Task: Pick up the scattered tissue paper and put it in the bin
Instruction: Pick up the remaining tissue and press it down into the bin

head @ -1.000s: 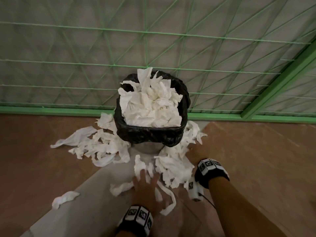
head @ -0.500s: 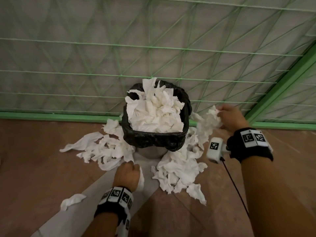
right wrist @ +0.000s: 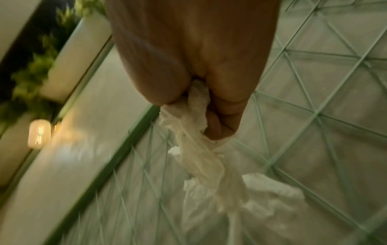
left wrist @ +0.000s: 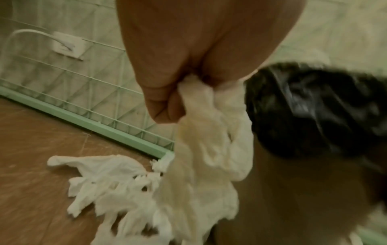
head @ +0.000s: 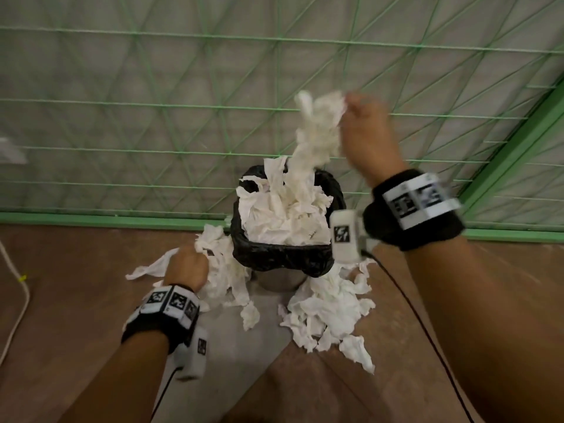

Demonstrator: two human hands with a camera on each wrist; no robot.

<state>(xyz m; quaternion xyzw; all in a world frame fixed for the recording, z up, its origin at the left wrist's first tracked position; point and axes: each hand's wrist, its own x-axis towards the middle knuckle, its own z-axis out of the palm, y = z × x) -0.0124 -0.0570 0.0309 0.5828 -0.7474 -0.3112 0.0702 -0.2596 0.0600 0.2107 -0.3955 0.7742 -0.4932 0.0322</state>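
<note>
A small bin (head: pixel 280 257) lined with a black bag stands against the green mesh fence, heaped with white tissue (head: pixel 283 215). My right hand (head: pixel 363 129) is raised above the bin and grips a long bunch of tissue (head: pixel 317 132) that trails down onto the heap; the right wrist view shows this tissue (right wrist: pixel 199 145) squeezed in the fist. My left hand (head: pixel 186 267), low at the bin's left, grips a wad of tissue (left wrist: pixel 207 119) beside the black bag (left wrist: pixel 314 106). More tissue lies scattered on the floor at the left (head: pixel 225 279) and the front right (head: pixel 329 315).
A green mesh fence (head: pixel 213 117) with a green base rail (head: pixel 106 219) runs behind the bin. A white cord (head: pixel 18 300) lies on the brown floor at the far left. A wall socket with a white cable (left wrist: pixel 67 44) sits behind the mesh.
My right hand has risen from the bin's right side to above it, pulling its tissue up. My left hand moved from in front of the bin to its left and holds tissue.
</note>
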